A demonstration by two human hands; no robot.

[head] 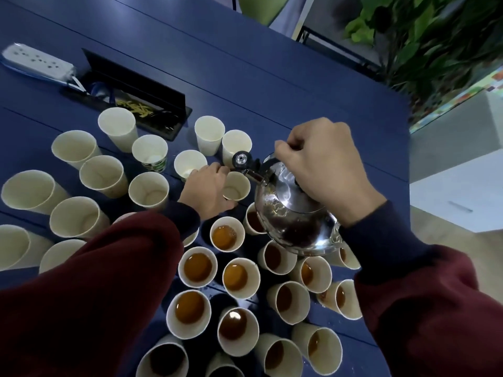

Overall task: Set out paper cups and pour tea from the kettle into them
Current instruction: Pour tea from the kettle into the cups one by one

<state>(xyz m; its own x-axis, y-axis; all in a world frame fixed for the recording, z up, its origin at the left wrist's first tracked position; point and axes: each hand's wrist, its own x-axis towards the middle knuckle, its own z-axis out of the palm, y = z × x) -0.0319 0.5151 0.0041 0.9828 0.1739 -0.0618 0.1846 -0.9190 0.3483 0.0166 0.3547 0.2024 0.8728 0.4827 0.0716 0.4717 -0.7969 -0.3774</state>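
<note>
My right hand (321, 167) grips the handle of a shiny steel kettle (294, 219), tilted with its spout (251, 174) at the rim of an empty paper cup (236, 189). My left hand (208, 189) holds that cup from its left side on the blue table (245, 85). Several cups filled with brown tea (197, 268) crowd the near middle and right, some under the kettle. Several empty cups (103, 175) stand to the left and behind.
An open black cable box (152, 102) is set into the table behind the cups, with a white power strip (35, 61) at the far left. The table's right edge runs past the kettle; a potted plant (424, 36) stands beyond it.
</note>
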